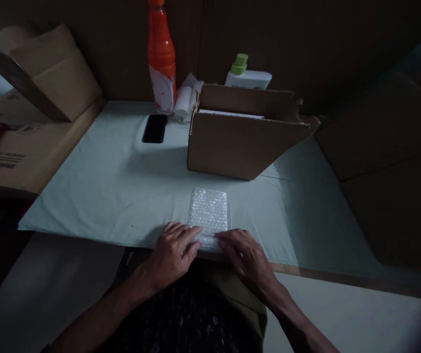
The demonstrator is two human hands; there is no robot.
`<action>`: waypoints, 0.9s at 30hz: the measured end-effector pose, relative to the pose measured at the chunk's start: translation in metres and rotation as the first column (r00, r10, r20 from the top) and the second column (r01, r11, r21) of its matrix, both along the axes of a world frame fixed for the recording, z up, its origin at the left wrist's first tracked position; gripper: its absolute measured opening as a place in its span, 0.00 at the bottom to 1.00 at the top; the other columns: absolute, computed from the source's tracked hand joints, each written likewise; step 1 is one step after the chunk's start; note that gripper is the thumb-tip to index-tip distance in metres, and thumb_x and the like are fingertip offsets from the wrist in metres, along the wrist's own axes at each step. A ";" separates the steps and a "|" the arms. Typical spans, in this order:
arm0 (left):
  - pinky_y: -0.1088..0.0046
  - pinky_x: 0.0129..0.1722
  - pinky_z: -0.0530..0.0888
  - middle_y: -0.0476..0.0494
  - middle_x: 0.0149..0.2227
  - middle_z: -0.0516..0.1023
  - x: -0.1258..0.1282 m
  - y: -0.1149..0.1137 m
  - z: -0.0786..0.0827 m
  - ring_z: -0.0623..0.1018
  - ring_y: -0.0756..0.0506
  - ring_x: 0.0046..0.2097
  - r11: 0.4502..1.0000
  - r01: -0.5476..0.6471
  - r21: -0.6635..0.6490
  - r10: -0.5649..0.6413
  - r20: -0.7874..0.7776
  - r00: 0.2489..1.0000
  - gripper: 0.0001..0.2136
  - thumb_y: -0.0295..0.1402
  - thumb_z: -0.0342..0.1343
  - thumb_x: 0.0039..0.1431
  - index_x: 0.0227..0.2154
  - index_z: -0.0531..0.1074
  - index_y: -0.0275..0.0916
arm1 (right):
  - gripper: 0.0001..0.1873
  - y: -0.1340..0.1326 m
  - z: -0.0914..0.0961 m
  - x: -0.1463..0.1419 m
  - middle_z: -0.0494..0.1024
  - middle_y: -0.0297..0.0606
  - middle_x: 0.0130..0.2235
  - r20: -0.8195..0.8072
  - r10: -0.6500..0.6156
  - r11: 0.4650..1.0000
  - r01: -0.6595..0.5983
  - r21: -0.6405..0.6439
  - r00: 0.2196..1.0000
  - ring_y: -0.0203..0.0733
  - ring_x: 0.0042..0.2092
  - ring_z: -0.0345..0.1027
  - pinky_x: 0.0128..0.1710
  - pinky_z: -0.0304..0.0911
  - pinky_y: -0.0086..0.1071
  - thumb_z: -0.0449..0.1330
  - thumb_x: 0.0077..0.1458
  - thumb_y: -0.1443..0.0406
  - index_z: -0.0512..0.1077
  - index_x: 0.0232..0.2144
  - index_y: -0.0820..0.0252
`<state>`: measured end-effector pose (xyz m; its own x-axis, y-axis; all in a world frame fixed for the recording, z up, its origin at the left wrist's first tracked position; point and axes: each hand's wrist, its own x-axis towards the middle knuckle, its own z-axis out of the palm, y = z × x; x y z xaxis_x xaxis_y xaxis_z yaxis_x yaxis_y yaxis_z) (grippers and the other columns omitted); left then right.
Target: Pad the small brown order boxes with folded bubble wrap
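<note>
A small flat packet wrapped in bubble wrap (209, 211) lies on the pale green table cover (114, 181) near its front edge. My left hand (173, 252) rests on the packet's near left corner, fingers stretched flat and pressing on it. My right hand (245, 255) lies flat on the near right corner, fingers pointing left onto the wrap. Both hands press the near end of the packet down rather than gripping it.
An open cardboard box (239, 142) stands just behind the packet. Behind it are an orange bottle (161, 59), a white bottle with a green cap (247, 76), a white roll (185, 100) and a black phone (155, 128). Cardboard boxes (37, 98) flank both sides.
</note>
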<state>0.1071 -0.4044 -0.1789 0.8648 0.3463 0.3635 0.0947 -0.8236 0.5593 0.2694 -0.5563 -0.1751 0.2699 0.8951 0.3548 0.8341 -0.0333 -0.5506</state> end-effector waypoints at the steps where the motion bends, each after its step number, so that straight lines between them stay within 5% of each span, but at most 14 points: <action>1: 0.61 0.44 0.75 0.42 0.40 0.81 0.005 0.003 -0.001 0.78 0.42 0.41 1.000 -0.019 0.005 0.019 -0.021 1.000 0.11 0.29 0.53 0.65 0.49 0.72 0.38 | 0.09 -0.001 -0.001 0.000 0.80 0.40 0.39 0.021 -0.046 0.999 0.045 0.018 0.999 0.44 0.40 0.73 0.40 0.67 0.38 0.55 0.65 0.68 0.73 0.45 0.56; 4: 0.60 0.46 0.76 0.40 0.42 0.80 0.021 0.014 -0.007 0.79 0.41 0.43 0.994 -0.107 0.019 0.108 -0.092 0.990 0.11 0.29 0.55 0.63 0.47 0.73 0.38 | 0.12 -0.004 -0.007 0.000 0.78 0.45 0.48 0.152 -0.130 0.991 0.124 0.048 0.980 0.50 0.48 0.71 0.44 0.65 0.43 0.58 0.63 0.66 0.73 0.48 0.55; 7: 0.59 0.48 0.76 0.39 0.43 0.78 0.026 0.019 -0.010 0.77 0.40 0.46 0.987 -0.159 0.032 0.161 -0.056 0.985 0.10 0.29 0.55 0.63 0.47 0.73 0.38 | 0.15 -0.003 -0.011 -0.001 0.77 0.46 0.52 0.263 -0.072 0.997 0.078 -0.011 0.962 0.54 0.53 0.68 0.48 0.62 0.47 0.61 0.59 0.65 0.73 0.49 0.56; 16: 0.60 0.46 0.75 0.42 0.41 0.80 0.007 0.008 0.001 0.77 0.42 0.43 1.000 0.006 -0.018 -0.006 0.050 0.999 0.11 0.31 0.54 0.65 0.49 0.72 0.39 | 0.08 0.002 0.003 -0.002 0.81 0.37 0.37 0.145 0.009 1.000 -0.005 -0.028 0.989 0.43 0.37 0.71 0.42 0.61 0.41 0.53 0.66 0.69 0.71 0.44 0.56; 22: 0.58 0.49 0.74 0.41 0.43 0.82 0.038 0.025 -0.004 0.78 0.40 0.45 1.000 0.002 0.031 0.002 -0.123 0.992 0.11 0.32 0.56 0.64 0.48 0.73 0.38 | 0.22 -0.001 0.002 -0.003 0.73 0.53 0.56 0.336 -0.105 0.991 0.125 -0.037 0.936 0.57 0.53 0.67 0.47 0.61 0.48 0.58 0.63 0.59 0.66 0.57 0.60; 25: 0.56 0.51 0.73 0.38 0.44 0.79 0.051 0.030 -0.006 0.76 0.38 0.48 0.998 -0.058 0.039 0.063 -0.168 0.984 0.12 0.34 0.57 0.63 0.48 0.73 0.38 | 0.19 0.009 -0.002 0.000 0.75 0.49 0.54 0.380 -0.051 0.990 0.098 -0.104 0.924 0.55 0.52 0.68 0.47 0.61 0.46 0.58 0.62 0.64 0.69 0.55 0.58; 27: 0.57 0.52 0.73 0.37 0.47 0.77 0.049 0.028 -0.005 0.76 0.39 0.50 0.988 -0.135 -0.077 0.130 -0.067 0.989 0.14 0.34 0.57 0.62 0.50 0.72 0.37 | 0.15 0.017 -0.008 0.006 0.79 0.45 0.49 0.351 -0.056 0.990 0.098 -0.102 0.935 0.51 0.47 0.71 0.44 0.62 0.43 0.57 0.63 0.67 0.72 0.51 0.57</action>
<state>0.1558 -0.3762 -0.1834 0.8290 0.4858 0.2770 0.2367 -0.7536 0.6133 0.2753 -0.5394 -0.1828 0.2187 0.9168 0.3340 0.9644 -0.1511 -0.2169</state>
